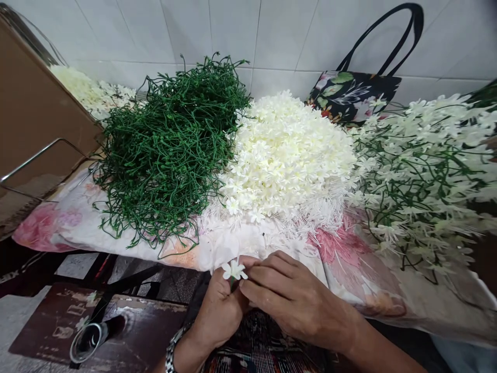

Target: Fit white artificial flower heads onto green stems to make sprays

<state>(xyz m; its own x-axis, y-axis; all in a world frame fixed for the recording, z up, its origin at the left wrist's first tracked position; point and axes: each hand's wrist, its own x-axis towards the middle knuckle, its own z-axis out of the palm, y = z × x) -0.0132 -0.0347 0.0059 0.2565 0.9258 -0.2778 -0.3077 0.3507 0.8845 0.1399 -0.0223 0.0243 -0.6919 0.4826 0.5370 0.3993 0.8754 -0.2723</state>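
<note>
A small white artificial flower (pixel 234 270) with a bit of green stem under it sits between my hands at the table's near edge. My left hand (pixel 221 311), with a metal watch on the wrist, is closed around the stem. From the other side my right hand (pixel 287 292) is closed, its thumb and fingertips pinched at the flower's petals. Just beyond lies a heap of loose white flower heads (pixel 291 150). To its left is a tangled pile of green plastic stems (pixel 171 140). At the right lie stems bearing white flowers (pixel 427 176).
A floral cloth (pixel 248 241) covers the table. Against the tiled wall stands a black floral handbag (pixel 353 96). A cardboard box (pixel 42 114) and metal wire frame (pixel 34 160) border the left. Below, a glass of dark liquid (pixel 88 342) rests on a brown stool (pixel 143 324).
</note>
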